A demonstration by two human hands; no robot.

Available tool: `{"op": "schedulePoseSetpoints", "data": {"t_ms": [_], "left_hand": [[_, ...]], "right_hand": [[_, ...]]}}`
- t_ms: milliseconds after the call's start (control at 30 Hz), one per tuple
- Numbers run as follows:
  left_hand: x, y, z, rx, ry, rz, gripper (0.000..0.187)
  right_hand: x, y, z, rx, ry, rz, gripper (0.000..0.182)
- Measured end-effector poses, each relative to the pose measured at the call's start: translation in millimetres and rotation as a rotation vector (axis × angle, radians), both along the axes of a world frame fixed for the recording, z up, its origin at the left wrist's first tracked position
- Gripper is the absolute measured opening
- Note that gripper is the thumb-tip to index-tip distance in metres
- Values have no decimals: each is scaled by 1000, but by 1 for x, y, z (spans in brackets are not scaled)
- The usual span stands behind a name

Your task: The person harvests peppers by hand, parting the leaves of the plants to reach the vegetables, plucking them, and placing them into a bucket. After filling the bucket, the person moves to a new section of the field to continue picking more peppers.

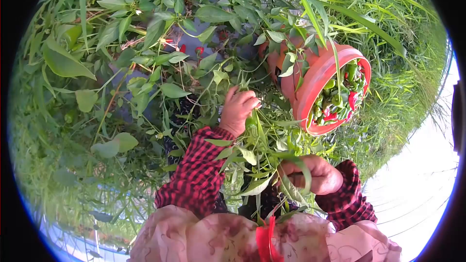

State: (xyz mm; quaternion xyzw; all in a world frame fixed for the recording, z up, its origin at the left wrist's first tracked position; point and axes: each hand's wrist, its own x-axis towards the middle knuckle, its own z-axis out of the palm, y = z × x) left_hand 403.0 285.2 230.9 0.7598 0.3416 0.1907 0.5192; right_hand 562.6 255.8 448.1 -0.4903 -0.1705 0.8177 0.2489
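My left hand (239,110) is closed, its fingers curled in among the pepper plant's stems. Just below the fingertips hangs a green pepper (251,122), and the hand appears to grip it near its top. Lower and to the right, my right hand (314,174) is curled around a leafy pepper branch (257,165); leaves cover part of its fingers. To the right of both hands, a tilted orange-red bucket (310,85) faces me with its mouth. Inside it lie many green and red peppers (340,92).
Dense pepper plants (167,24) fill the left and top, with a few red peppers (199,50) low among the leaves. Tall grass (398,77) stands behind the bucket. Long grass blades cross in front of its rim. A red ribbon (266,242) hangs on my patterned apron (218,237).
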Motion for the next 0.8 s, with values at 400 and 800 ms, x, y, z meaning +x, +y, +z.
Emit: {"op": "schedulePoseSetpoints", "data": {"t_ms": [400,800], "left_hand": [[7,-10,7,12,73,-118,13],[7,3,9,-183,-3,-341,30]], "right_hand": [[-31,44,-58,-45,-858,976,35],[-8,-8,-5,108,-726,196,20]]}}
